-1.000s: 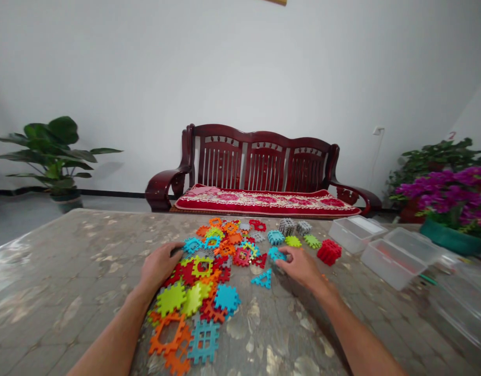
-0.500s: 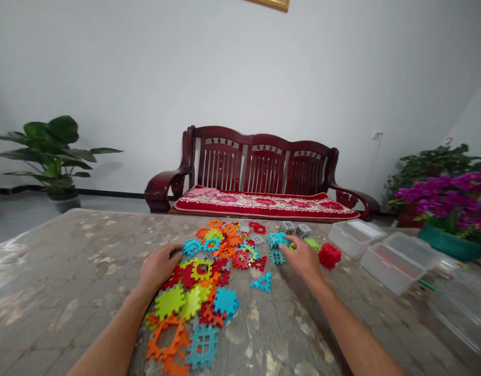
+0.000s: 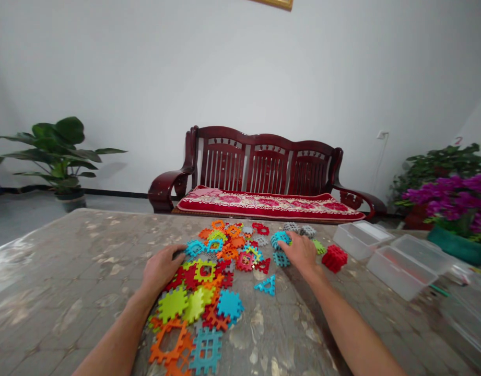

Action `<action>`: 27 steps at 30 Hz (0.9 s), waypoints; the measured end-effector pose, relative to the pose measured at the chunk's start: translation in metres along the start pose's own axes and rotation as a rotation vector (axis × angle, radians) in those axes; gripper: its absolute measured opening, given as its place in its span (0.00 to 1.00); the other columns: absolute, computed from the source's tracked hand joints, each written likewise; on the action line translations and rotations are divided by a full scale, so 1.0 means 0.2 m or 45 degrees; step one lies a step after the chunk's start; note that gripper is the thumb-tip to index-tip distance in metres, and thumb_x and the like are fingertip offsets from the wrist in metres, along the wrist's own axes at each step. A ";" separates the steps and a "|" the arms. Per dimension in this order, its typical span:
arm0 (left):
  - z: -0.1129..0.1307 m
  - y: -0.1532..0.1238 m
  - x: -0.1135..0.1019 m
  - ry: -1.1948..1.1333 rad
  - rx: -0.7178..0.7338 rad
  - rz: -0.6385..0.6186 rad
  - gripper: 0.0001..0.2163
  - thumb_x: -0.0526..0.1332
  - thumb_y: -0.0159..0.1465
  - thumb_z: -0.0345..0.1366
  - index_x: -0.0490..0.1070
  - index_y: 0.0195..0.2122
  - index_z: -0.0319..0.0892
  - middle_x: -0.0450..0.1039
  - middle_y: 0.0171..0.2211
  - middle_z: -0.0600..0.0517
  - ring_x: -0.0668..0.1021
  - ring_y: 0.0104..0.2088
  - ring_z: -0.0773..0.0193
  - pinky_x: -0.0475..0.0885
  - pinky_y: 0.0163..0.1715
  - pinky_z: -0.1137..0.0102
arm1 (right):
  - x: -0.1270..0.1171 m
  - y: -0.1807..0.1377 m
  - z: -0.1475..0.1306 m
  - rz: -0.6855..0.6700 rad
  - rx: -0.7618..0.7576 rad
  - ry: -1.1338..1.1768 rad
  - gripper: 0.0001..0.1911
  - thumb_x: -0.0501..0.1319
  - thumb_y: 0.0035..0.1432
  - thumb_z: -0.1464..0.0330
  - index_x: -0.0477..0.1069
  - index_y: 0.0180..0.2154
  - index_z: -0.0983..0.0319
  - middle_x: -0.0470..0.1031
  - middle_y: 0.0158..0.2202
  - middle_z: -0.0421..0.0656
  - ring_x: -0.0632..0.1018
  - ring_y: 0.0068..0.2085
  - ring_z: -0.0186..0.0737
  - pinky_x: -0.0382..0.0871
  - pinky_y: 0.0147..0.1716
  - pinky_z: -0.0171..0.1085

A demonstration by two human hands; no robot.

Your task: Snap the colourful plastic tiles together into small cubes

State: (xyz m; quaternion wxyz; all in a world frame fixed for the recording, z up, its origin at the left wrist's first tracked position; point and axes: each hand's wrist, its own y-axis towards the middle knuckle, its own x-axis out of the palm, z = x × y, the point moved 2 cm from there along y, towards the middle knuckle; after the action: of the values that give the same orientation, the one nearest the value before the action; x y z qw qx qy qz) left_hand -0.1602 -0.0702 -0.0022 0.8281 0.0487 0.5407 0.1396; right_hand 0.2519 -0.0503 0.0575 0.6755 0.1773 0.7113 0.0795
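Note:
My right hand (image 3: 302, 254) pinches a small stack of blue interlocking tiles (image 3: 280, 238) at the back of the table. Just in front of that stack lies a teal window tile (image 3: 281, 258). My left hand (image 3: 163, 267) rests at the left side of a loose pile of tiles, thumb and fingers apart, with its fingertips beside a blue frame tile (image 3: 194, 248). The pile mixes orange, red, grey, blue and a lime frame tile (image 3: 204, 270). A blue triangle (image 3: 266, 285) lies alone between my arms.
Grey stacked tiles (image 3: 307, 231), a lime tile (image 3: 319, 246) and a red stack (image 3: 335, 258) sit around my right hand. Clear plastic boxes (image 3: 400, 269) and a flower pot (image 3: 457, 245) stand at the right. A wooden bench (image 3: 259, 167) is behind the table.
The view has turned slightly left. A yellow-green bit seen by my right fingertips no longer shows, and those fingers sit closer over the blue stack. My left hand stays beside the pile.

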 end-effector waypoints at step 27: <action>-0.01 0.00 0.01 0.001 0.017 -0.005 0.17 0.55 0.65 0.42 0.78 0.50 0.51 0.80 0.52 0.53 0.80 0.50 0.55 0.72 0.49 0.66 | 0.07 -0.18 0.06 -0.324 -0.401 0.174 0.20 0.60 0.62 0.66 0.74 0.55 0.61 0.78 0.55 0.52 0.76 0.56 0.52 0.66 0.56 0.44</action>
State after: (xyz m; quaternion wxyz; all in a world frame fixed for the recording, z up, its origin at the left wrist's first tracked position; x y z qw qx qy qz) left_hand -0.1614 -0.0693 -0.0046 0.8279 0.0530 0.5419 0.1344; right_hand 0.2584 -0.0805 0.0299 0.6497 -0.0273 0.7509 0.1155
